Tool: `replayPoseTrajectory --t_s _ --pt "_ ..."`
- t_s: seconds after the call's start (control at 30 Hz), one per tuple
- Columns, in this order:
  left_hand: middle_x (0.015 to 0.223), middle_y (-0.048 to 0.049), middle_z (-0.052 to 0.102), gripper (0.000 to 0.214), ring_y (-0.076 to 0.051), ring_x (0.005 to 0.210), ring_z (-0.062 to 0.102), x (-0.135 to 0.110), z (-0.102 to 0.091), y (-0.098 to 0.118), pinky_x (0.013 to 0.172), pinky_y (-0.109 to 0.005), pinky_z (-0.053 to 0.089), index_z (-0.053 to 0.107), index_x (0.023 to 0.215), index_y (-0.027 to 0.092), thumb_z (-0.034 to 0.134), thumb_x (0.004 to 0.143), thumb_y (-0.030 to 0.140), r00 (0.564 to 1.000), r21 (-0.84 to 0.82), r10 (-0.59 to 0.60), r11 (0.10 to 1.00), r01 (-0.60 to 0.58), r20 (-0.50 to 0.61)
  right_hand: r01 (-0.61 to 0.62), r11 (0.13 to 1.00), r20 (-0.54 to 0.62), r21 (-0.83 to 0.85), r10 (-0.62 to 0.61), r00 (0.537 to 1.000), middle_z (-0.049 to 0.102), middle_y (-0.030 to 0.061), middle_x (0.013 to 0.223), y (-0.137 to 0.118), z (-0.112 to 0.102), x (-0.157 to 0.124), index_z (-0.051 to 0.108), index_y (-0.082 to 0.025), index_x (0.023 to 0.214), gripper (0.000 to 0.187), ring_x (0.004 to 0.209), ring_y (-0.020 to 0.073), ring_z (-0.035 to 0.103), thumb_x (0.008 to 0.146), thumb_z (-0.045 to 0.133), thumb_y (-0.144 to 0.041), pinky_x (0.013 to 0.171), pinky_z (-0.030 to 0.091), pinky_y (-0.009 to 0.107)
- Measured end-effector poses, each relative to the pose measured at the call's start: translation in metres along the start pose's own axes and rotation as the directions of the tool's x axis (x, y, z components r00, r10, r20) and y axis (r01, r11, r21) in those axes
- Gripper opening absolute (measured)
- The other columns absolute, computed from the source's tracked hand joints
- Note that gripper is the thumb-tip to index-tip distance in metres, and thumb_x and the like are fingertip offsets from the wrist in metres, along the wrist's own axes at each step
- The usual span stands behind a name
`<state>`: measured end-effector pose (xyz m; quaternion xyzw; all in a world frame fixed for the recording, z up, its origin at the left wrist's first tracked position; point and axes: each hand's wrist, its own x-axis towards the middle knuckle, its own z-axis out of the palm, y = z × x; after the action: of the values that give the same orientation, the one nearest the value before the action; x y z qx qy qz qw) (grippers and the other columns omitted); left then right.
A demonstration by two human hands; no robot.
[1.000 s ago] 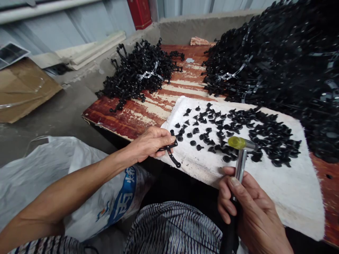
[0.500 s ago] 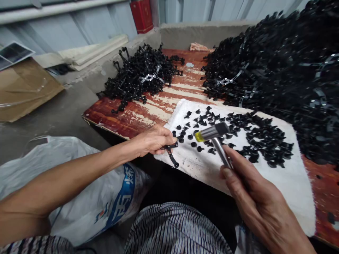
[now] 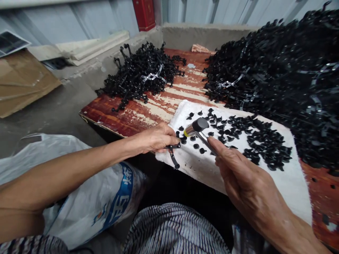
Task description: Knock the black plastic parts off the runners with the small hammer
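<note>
Between the fingers of my left hand [image 3: 161, 138] is a black jointed linkage [image 3: 174, 159], one curved arm of it sticking out toward me over the cloth's near edge. My right hand [image 3: 241, 169] grips the handle of a small mallet [image 3: 197, 126], which has a metal head, a black face and a yellow face. The yellow face points down, just right of my left fingertips. Under both lies a white cloth [image 3: 209, 176] strewn with small black round-headed pegs [image 3: 265, 137]; several lie loose close to my left fingers.
On the worn red board [image 3: 106, 113] a heap of black linkages [image 3: 143, 74] stands at the back left. A much larger pile [image 3: 278, 67] fills the right. Below left is a white sack [image 3: 79, 155]; a cardboard piece [image 3: 26, 81] lies farther left.
The mallet has swung left and down, bringing its head close to my left fingers. My left hand keeps its hold on the linkage, and the view has shifted slightly.
</note>
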<state>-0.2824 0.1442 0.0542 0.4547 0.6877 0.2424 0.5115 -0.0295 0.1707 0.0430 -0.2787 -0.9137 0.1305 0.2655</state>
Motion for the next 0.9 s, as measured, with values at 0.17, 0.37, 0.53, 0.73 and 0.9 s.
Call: replayPoseTrajectory --t_s 0.17,0.37,0.53,0.73,0.9 --pt "0.047 0.0028 0.046 0.021 -0.006 0.034 0.037 0.001 -0.001 0.002 0.035 -0.021 0.023 0.057 0.058 0.017 0.059 0.079 0.021 1.0 0.045 0.022 0.999 -0.022 0.002 0.001 1.0 0.063 -0.001 -0.001 0.998 0.069 0.0099 0.089 -0.005 -0.008 0.005 0.049 -0.026 0.146 0.054 0.065 0.021 0.066 0.093 0.043 -0.016 0.054 0.055 0.033" --pt "0.043 0.0039 0.044 0.025 -0.005 0.033 0.035 -0.001 0.001 0.006 0.035 -0.019 0.023 0.056 0.056 0.017 0.061 0.079 0.023 1.0 0.027 0.015 1.0 -0.015 0.005 -0.007 0.993 -0.02 0.12 0.009 1.0 0.066 0.0063 0.091 -0.008 -0.009 0.003 0.033 -0.036 0.154 0.071 0.056 0.0153 0.057 0.09 0.046 -0.008 0.046 0.048 0.026" --pt "0.039 0.0044 0.042 0.025 -0.005 0.031 0.033 -0.003 0.0 0.006 0.033 -0.019 0.021 0.056 0.056 0.017 0.06 0.081 0.023 1.0 0.05 0.02 0.999 -0.02 0.003 -0.042 0.987 -0.005 0.156 0.043 0.999 0.066 0.0061 0.089 -0.007 -0.008 0.003 0.039 -0.035 0.151 0.068 0.062 0.0176 0.06 0.089 0.049 -0.01 0.052 0.051 0.029" --pt "0.041 0.0036 0.045 0.024 -0.004 0.03 0.035 -0.001 0.0 0.0 0.033 -0.018 0.02 0.058 0.058 0.016 0.062 0.08 0.023 1.0 -0.016 0.01 1.0 -0.01 0.023 -0.009 0.996 0.037 0.092 0.006 0.999 0.065 0.006 0.081 -0.007 -0.007 0.002 0.047 -0.032 0.148 0.062 0.05 0.0152 0.053 0.09 0.046 -0.011 0.043 0.046 0.027" --pt "0.047 0.0012 0.053 0.021 -0.004 0.031 0.035 0.003 0.001 -0.007 0.033 -0.019 0.02 0.061 0.062 0.015 0.062 0.081 0.025 0.999 -0.056 0.007 0.998 -0.005 0.033 -0.048 0.994 0.04 0.096 0.044 0.998 0.067 0.0069 0.085 -0.004 -0.003 -0.002 0.04 -0.03 0.151 0.063 0.051 0.0148 0.054 0.091 0.046 -0.012 0.044 0.047 0.026"
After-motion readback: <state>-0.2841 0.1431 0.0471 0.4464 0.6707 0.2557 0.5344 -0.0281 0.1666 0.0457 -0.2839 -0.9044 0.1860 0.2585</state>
